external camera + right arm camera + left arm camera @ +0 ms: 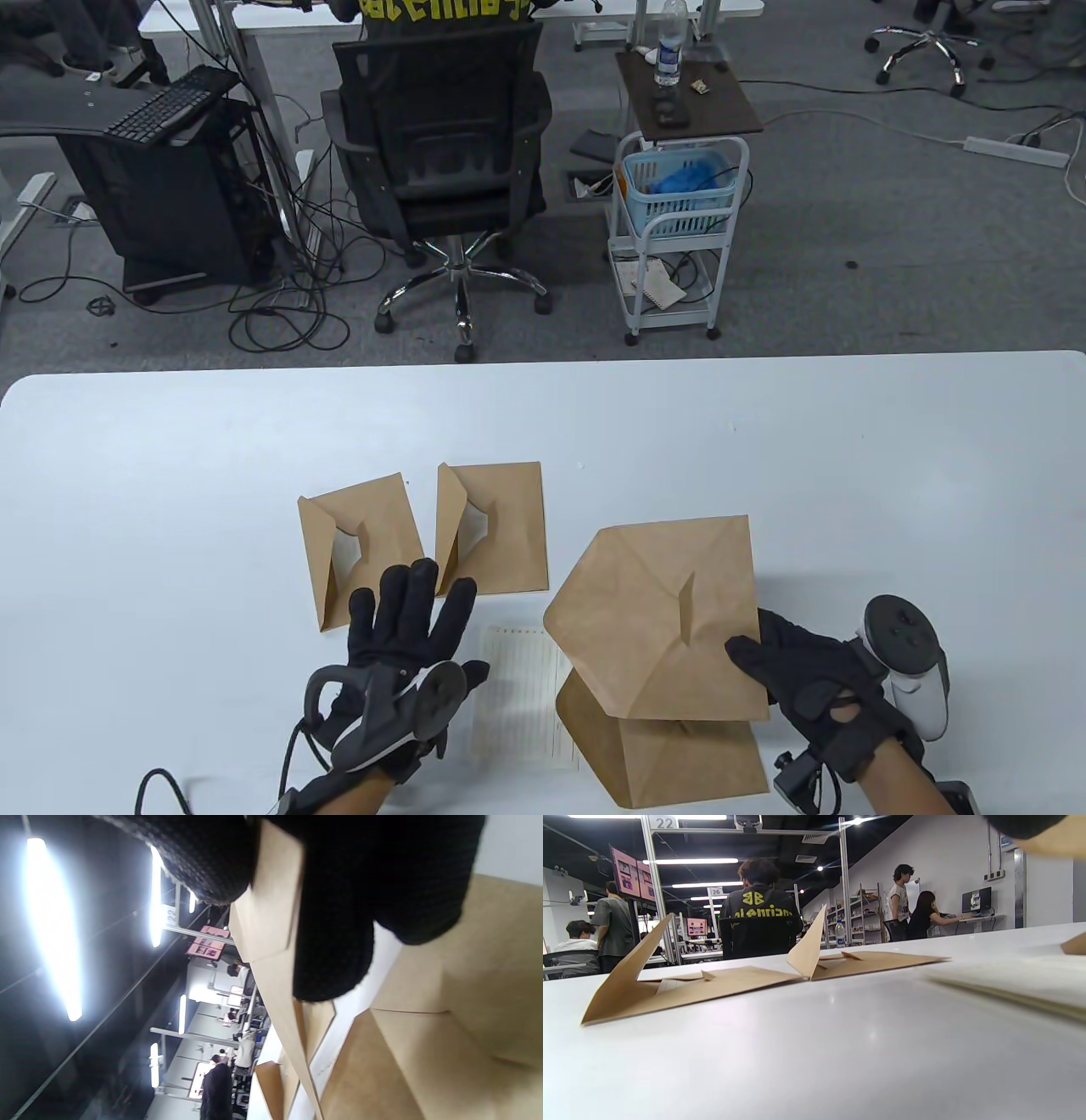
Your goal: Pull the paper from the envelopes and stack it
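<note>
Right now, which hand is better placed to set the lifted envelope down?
Right. The right hand already grips the lifted envelope at its edge; the left hand is open beside the sheet.

Obstacles: two opened envelopes [361, 548] [492, 526] lying centre frame; raised envelope [662, 620] and another beneath [670, 755] occupying lower centre-right; paper sheet [522, 696] lying between. Passage: bare table [170, 509] stretching along left, right and far edges.
</note>
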A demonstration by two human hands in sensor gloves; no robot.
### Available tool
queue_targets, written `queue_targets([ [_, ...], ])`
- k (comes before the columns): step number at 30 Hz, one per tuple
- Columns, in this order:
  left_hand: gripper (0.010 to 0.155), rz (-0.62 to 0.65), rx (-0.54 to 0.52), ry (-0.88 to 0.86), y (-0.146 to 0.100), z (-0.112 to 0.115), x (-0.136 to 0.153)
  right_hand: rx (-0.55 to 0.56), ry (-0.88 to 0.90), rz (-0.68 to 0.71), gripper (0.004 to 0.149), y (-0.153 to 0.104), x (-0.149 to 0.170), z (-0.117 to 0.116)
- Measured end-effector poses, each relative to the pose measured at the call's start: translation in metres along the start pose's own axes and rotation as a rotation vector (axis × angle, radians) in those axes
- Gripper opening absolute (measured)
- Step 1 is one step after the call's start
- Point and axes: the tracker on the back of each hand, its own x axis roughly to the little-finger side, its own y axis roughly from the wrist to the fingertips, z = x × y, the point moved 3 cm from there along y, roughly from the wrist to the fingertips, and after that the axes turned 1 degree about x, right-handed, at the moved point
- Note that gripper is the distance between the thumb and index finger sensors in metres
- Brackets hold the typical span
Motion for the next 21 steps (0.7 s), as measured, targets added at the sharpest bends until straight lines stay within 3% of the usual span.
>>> queue_targets([
  [13,0.085,-0.007,0.031,-0.041,-0.002,0.003,0.003,-0.141,0.012,-0.079,0.074,0.001,0.011,-0.020],
  [15,0.085,-0.004,0.033,-0.045,-0.003,0.003,0.002,-0.144,-0.041,-0.120,0.078,-0.001,0.015,-0.023],
  [21,0.085,0.001,0.041,-0.045,-0.004,0.004,0.001,-0.067,-0.449,-0.153,0.087,0.002,0.023,-0.033],
])
